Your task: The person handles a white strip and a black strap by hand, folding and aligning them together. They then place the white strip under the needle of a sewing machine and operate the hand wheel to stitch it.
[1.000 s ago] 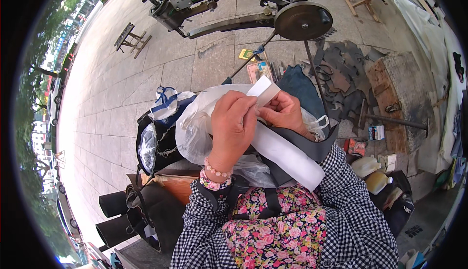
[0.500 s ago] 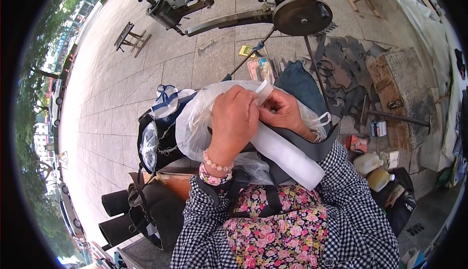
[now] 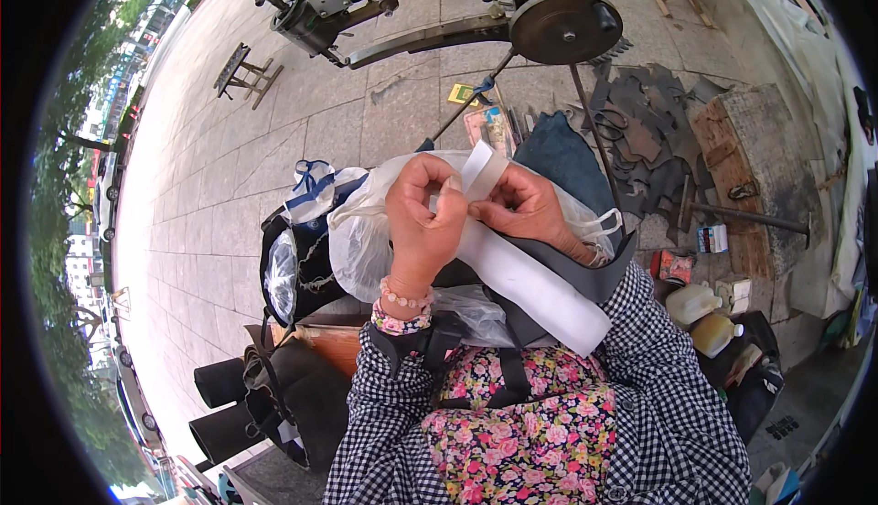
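Observation:
A long white strip [image 3: 535, 290] of smooth, flexible material runs from my fingers down over my lap, its wide end curling by my right forearm. Its narrow end [image 3: 483, 168] stands up between my hands. My right hand [image 3: 529, 205] pinches the strip where it narrows, thumb and forefinger pressed together. Beside it my left hand [image 3: 423, 217], a beaded bracelet at the wrist, is closed with curled fingers and thumb up against the strip's edge. Its fingertips are partly hidden. Under both hands lie a translucent plastic bag [image 3: 357, 240] and a dark grey curved piece [image 3: 594, 276].
Ahead stands an iron sewing machine with a round wheel [image 3: 567, 27]. Dark leather scraps [image 3: 645, 130] and a wooden box [image 3: 759, 176] lie at the right, near plastic bottles [image 3: 713, 333]. A black bag [image 3: 302, 386] with dark rolls sits at my left, and a folding stool [image 3: 247, 75] stands farther off.
My left hand has drawn slightly back and left from the right hand, its thumb now raised. More of the strip's narrow end shows between them. The right hand has barely moved.

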{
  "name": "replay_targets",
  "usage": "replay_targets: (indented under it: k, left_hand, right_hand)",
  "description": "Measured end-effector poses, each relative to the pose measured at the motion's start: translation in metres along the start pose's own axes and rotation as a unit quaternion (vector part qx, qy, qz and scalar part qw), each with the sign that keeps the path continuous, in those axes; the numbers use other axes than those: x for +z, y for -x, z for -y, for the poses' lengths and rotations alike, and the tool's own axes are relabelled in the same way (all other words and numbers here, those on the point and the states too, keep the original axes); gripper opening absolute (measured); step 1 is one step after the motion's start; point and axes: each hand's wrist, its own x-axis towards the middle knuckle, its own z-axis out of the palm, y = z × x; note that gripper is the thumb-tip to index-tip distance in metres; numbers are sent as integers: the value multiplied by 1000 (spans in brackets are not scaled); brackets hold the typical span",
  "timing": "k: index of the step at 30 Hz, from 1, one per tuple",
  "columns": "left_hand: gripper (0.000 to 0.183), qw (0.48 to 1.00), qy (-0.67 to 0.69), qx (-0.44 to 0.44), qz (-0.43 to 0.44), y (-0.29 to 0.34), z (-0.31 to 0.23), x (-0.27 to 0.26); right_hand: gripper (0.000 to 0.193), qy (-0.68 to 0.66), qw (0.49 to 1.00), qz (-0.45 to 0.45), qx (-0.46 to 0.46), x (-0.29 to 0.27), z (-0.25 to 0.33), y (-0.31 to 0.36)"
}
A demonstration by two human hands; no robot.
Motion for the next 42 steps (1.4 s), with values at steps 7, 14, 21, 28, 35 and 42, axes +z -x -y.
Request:
replay_targets:
  k: [7,14,21,28,35,42]
  left_hand:
    - [7,980,67,-126,-139,-12,7,-2]
    - [10,976,68,-174,-112,-15,12,-6]
    - [9,988,90,-105,-63,-10,22,-7]
    - [11,994,-102,1,39,4,-1,-9]
    - [21,981,-137,101,91,20,-34,-13]
    - [36,911,-289,176,237,28,-37,-15]
  right_hand:
    - [30,-53,998,11,9,2,0,1]
    - [32,29,999,45,7,-5,-3,2]
    - [25,-110,991,3,69,-3,5,-2]
    - [18,-175,979,-37,99,-6,5,-5]
    - [16,-179,977,-53,104,-7,6,-5]
    - [15,-195,972,-59,114,-10,2,-7]
